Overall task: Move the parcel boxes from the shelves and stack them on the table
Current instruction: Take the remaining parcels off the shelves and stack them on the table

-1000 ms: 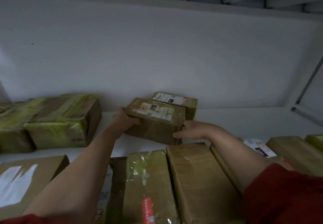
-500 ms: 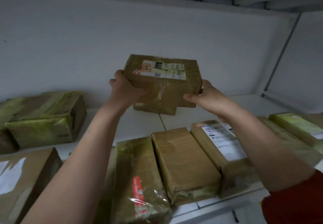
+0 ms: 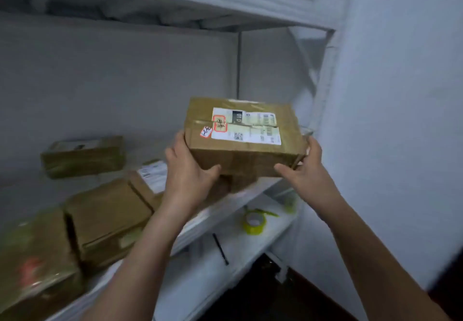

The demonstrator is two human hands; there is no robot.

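A white metal shelving unit [image 3: 253,195] fills the view against a pale wall [image 3: 400,95]. On its middle shelf lie several taped cardboard parcels [image 3: 107,218], one set apart at the back [image 3: 84,156]. The held parcel box [image 3: 240,140], bearing a white shipping label [image 3: 246,126], is in the air in front of the shelf, clamped between the left hand [image 3: 186,170] and the right hand [image 3: 304,168] at its ends. Below, on the lower shelf, sit a yellow tape roll [image 3: 254,223] and a black pen [image 3: 220,248]
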